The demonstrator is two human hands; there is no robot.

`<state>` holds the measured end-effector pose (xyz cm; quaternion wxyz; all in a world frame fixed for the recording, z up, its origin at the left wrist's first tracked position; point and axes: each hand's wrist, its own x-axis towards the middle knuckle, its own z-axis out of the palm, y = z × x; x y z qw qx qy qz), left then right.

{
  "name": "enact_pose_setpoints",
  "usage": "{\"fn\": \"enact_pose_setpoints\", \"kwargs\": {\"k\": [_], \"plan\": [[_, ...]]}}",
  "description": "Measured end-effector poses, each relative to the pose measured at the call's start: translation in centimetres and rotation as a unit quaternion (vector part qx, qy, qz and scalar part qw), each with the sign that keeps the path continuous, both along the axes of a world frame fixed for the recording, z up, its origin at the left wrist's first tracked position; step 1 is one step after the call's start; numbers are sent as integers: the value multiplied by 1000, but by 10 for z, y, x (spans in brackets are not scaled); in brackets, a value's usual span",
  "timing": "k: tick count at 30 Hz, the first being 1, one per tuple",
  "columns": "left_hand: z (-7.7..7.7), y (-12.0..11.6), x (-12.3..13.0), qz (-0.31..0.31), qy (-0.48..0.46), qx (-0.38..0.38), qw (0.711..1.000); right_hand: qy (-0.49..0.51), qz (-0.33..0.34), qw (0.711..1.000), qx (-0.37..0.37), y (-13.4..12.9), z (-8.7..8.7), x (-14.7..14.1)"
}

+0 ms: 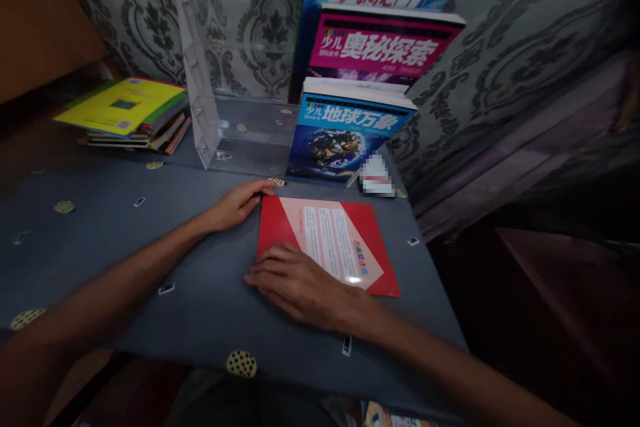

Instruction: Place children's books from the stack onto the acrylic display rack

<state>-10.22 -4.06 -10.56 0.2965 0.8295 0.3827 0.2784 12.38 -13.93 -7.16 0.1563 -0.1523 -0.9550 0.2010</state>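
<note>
Red book point(333, 233) flat on the cloth point(100, 233), a hand at each of its left corners.
Far left, a stack point(123, 107) topped by a yellow cover lies beside a clear rack point(200, 110); the left hand point(237, 205) comes next, fingers bent, fingertips at the red book's upper left corner, and whether they grasp it I cannot tell; the right hand point(300, 283) lies palm down over the lower left corner, fingers lightly curled, its hold likewise unclear; behind, a blue book point(345, 140) stands upright in the rack, with a pink book point(375, 47) rising at its back.
</note>
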Motion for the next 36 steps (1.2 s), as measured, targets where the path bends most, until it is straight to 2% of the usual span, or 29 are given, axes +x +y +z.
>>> {"fn": "enact_pose_setpoints", "kwargs": {"k": [4, 8, 12, 18, 25, 32, 36], "plan": [[2, -2, 0, -2, -3, -1, 1000, 4, -12, 1000, 7, 11, -9, -6], [2, -2, 0, -6, -12, -14, 1000, 35, -28, 999, -17, 31, -17, -7], [1, -2, 0, 0, -24, -16, 1000, 38, -54, 997, -46, 52, -22, -9], [-2, -2, -2, -7, -46, -44, 998, 26, -83, 995, -50, 79, -26, -12], [-7, 1, 0, -13, -84, -53, 995, 41, -98, 994, -23, 80, -27, -12], [7, -11, 7, 19, 0, 25, 1000, 48, -84, 995, -6, 79, -22, -13], [11, -16, 8, 21, 30, 31, 999, 47, -85, 995, -6, 78, -18, -11]]}}
